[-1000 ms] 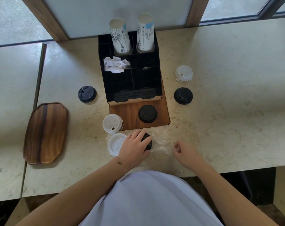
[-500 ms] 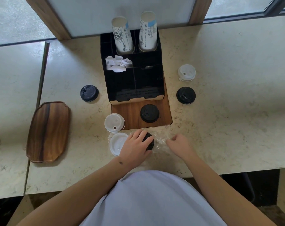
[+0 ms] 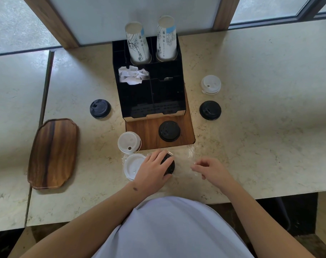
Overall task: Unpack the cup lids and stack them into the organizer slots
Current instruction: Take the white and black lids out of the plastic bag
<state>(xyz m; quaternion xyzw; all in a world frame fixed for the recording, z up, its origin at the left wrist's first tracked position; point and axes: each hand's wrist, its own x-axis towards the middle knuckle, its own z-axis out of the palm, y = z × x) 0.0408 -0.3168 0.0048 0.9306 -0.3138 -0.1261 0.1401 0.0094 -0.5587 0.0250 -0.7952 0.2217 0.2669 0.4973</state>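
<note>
1. Since the earlier frame, the right hand (image 3: pixel 212 169) is pinching the clear plastic wrap (image 3: pixel 186 155) closer to the left hand (image 3: pixel 152 171).
2. The left hand is pressing on a black plastic lid (image 3: pixel 169 165) inside the wrap, beside a white plastic lid (image 3: pixel 133 164).
3. Lids are looking light, thin, slippery; rims seem the best hold.
4. Showing: four black, three white; the black compartment organizer (image 3: pixel 149 86) is waiting behind.

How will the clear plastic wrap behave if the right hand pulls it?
The wrap looks thin and crinkled, so it is probably floppy and very light. The left hand presses a black lid down on it, so it may stretch or tear rather than slide.
</note>
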